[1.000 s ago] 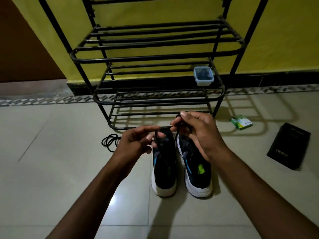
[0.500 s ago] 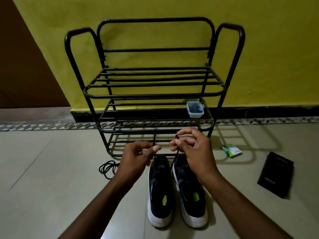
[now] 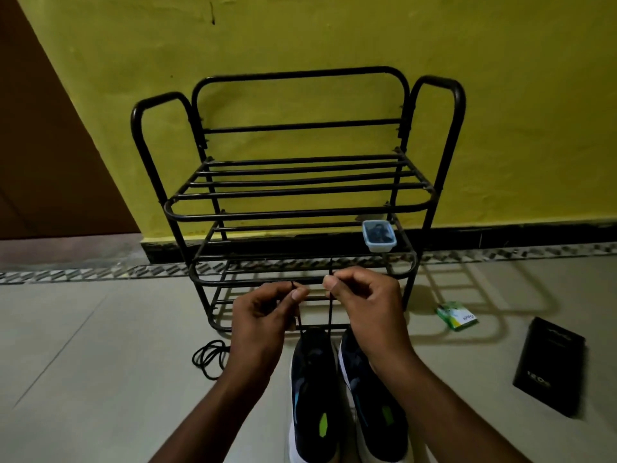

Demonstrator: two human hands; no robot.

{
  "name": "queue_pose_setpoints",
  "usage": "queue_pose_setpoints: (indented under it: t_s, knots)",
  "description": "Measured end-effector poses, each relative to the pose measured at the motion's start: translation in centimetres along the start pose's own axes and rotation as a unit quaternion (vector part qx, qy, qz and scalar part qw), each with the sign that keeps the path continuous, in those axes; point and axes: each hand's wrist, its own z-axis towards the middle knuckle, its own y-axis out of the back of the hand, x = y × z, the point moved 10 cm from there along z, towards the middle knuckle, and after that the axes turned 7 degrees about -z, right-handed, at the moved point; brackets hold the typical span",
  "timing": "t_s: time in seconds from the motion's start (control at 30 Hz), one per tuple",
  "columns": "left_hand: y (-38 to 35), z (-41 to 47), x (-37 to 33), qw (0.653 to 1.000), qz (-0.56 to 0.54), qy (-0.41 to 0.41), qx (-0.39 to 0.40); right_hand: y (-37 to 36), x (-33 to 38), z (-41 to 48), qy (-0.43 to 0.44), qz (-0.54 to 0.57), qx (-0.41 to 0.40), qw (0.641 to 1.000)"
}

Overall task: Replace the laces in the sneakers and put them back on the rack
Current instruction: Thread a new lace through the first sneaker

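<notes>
A person reaches down over a pair of dark sneakers [image 3: 337,389] standing side by side on the tiled floor [image 3: 100,362], touching the front edge of a black metal rack [image 3: 300,212]. The left hand [image 3: 263,315] and right hand [image 3: 367,302], close together but apart, each pinch one end of a black lace [image 3: 330,315] running down to the left shoe. A spare cord [image 3: 208,357] coils on the left. A green packet [image 3: 456,316] and a black box [image 3: 549,365] lie on open floor to the right. A small tub [image 3: 379,235] sits at the middle shelf's right edge.
</notes>
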Motion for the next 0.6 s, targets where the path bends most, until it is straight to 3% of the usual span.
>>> queue_pose_setpoints:
  t_s: [0.6]
  knots:
    - [0.70,0.86,0.25,0.999,-0.031,0.035,-0.020,-0.40,0.46,-0.23,0.008,-0.025,-0.024,0.999]
